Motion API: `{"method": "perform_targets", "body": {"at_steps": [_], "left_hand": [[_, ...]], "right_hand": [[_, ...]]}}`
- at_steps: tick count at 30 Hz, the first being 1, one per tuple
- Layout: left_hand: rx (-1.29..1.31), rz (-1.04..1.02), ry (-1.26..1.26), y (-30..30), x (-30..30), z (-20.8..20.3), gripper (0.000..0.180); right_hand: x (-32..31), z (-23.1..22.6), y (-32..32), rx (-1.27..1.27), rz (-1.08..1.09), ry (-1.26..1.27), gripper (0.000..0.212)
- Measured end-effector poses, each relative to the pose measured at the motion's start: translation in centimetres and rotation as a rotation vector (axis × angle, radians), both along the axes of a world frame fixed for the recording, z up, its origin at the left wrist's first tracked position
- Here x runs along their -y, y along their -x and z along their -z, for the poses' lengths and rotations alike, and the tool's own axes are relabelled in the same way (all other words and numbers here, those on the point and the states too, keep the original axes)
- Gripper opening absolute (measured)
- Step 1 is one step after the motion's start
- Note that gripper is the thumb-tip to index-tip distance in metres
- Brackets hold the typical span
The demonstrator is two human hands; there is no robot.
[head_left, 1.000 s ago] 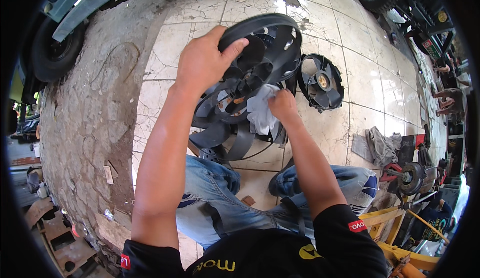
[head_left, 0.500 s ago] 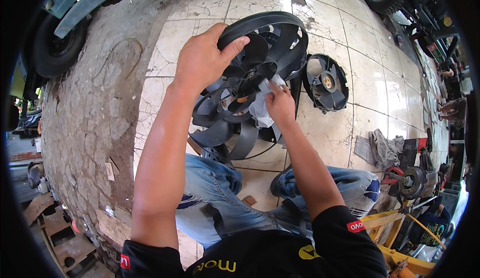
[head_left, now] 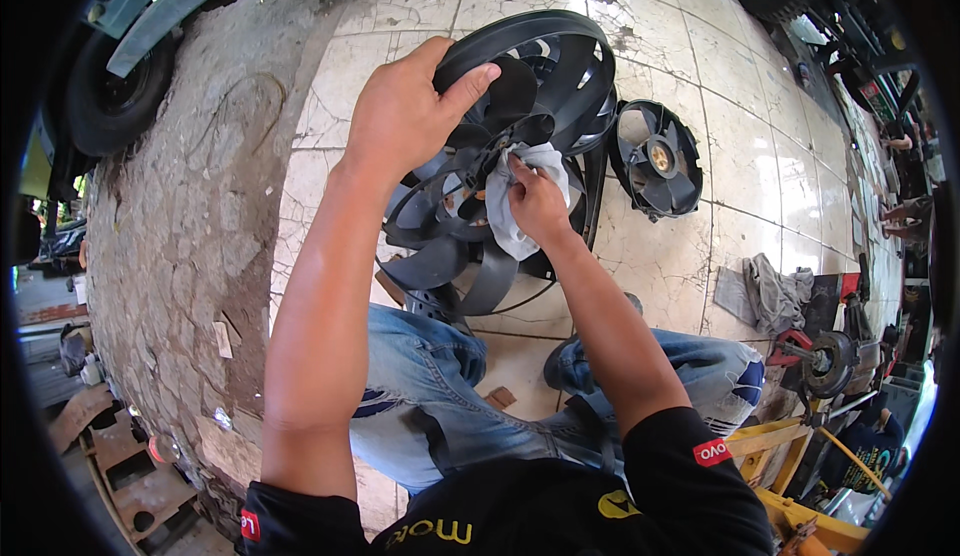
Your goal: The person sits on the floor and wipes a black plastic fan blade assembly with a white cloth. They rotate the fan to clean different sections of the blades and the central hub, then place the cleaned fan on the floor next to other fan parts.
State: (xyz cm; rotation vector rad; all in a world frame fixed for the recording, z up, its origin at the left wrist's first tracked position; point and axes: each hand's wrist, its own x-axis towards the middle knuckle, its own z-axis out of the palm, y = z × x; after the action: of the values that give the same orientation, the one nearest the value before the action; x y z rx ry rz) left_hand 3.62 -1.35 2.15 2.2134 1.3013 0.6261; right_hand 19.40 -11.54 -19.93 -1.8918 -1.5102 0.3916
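Observation:
A black fan with a ringed rim (head_left: 528,28) is tilted up before me. My left hand (head_left: 415,106) grips its rim at the left, thumb over the edge. My right hand (head_left: 535,196) presses a whitish cloth (head_left: 515,231) against the fan's hub, fingers bunched on it. Under the tilted fan sits another black fan with broad blades (head_left: 432,264), partly hidden by it and by the cloth. To the right, a smaller framed black fan with a brown hub (head_left: 657,159) lies on the floor, apart from both hands.
Cracked white tiles (head_left: 750,146) meet rough stone paving (head_left: 190,226) on the left. A grey rag (head_left: 778,296) lies at the right, near a small wheel (head_left: 830,364) and a yellow metal frame (head_left: 765,441). Vehicle tyres (head_left: 118,96) stand at the upper corners.
My right hand has shifted slightly left with the cloth, onto the hub, and the cloth is more spread out. My left hand keeps its hold on the rim.

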Motion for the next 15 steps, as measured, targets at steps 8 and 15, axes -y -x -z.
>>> {"method": "perform_targets", "body": {"at_steps": [8,15], "left_hand": [[0.021,0.093,-0.191,-0.5,0.9,0.6,0.057],[-0.022,0.055,-0.132,-0.8,0.3,-0.2,0.06]], "right_hand": [[-0.2,-4.9,-3.1,0.186,-0.153,0.566,0.038],[4.9,2.3,-8.9,-0.124,0.109,0.396,0.036]]}}
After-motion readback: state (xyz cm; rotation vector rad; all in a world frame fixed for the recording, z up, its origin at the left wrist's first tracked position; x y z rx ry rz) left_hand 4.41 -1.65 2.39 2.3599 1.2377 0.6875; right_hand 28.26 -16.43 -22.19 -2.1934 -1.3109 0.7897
